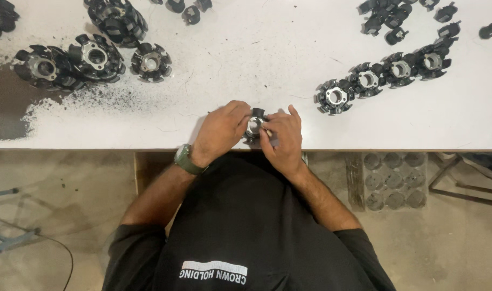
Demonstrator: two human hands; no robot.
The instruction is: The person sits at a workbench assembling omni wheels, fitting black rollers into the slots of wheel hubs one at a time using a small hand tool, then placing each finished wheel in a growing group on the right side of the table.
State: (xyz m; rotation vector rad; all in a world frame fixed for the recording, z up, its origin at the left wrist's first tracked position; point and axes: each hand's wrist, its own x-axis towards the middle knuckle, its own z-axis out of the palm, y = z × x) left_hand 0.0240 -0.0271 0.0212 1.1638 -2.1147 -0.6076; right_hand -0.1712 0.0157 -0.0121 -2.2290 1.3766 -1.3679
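Observation:
Both my hands meet at the near edge of the white table [246,64]. Between them is a small round black part [255,125] with a shiny metal ring in its middle and black lugs around its rim. My left hand [220,131], with a green watch on its wrist, grips the part from the left. My right hand [282,134] grips it from the right, and the thumb presses a small pale piece against its rim. The fingers hide the lower part of it.
Several like black parts with metal centres lie in a row at the right [383,75], with loose small black pieces [394,16] behind them. Larger ones lie at the left [95,56] beside a spread of dark dust [19,102]. A grey tray with round recesses [394,180] sits on the floor.

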